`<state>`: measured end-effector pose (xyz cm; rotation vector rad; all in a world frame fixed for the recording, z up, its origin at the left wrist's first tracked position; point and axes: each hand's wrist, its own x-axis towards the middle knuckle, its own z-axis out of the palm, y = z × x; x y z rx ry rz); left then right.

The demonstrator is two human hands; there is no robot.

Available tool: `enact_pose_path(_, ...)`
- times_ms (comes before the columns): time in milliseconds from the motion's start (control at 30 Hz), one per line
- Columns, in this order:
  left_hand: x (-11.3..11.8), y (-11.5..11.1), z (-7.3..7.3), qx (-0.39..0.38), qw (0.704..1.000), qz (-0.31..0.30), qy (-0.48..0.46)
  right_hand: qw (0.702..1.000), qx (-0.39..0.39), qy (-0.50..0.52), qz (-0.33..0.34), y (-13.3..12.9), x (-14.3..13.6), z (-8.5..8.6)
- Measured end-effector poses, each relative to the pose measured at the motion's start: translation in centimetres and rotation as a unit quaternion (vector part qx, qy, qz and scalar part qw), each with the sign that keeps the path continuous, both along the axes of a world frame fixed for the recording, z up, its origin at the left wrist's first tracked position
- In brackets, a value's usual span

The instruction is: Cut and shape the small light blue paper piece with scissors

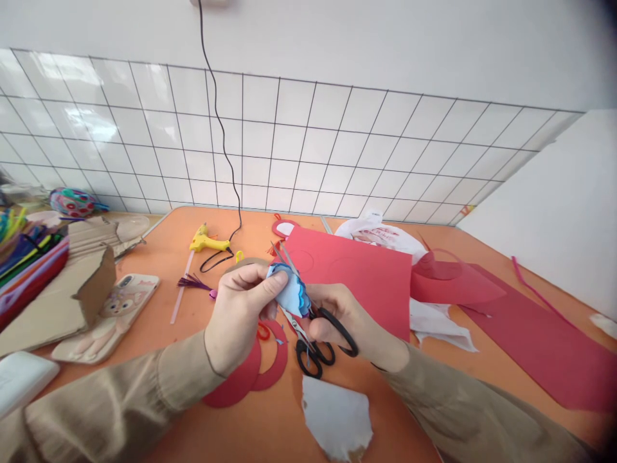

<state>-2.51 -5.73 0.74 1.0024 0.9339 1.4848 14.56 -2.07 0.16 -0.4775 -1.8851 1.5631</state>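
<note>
My left hand pinches a folded piece of light blue paper with scalloped, darker blue edges. Black-handled scissors are in my right hand, their blades pointing up and away beside the paper. Part of the blades is hidden behind the blue paper. A second pair of scissors with black handles lies on the orange table just below my hands. Red paper rings and a red disc rest under and beside my left wrist.
Large red sheets lie behind and to the right. A yellow glue gun with a black cord, a phone and cardboard are at left. A grey-white paper scrap lies in front, a plastic bag at the back.
</note>
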Motion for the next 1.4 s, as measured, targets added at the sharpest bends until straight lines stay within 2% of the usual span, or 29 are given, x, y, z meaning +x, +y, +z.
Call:
enact_pose_path(433, -0.23, -0.02, 0.33, -0.001, 1.0, -0.005, 0.004, 1.0, 0.013, -0.003, -0.008, -0.08, 0.05, 0.54)
enact_pose_path(800, -0.34, 0.12, 0.68, 0.001, 1.0, 0.0, -0.006, 1.0, -0.012, 0.008, 0.008, -0.2, 0.13, 0.72)
enact_pose_path(1400, -0.65, 0.29, 0.99, -0.008, 1.0, -0.017, -0.018, 0.998, -0.045, -0.047, 0.006, 0.02, 0.7, 0.7)
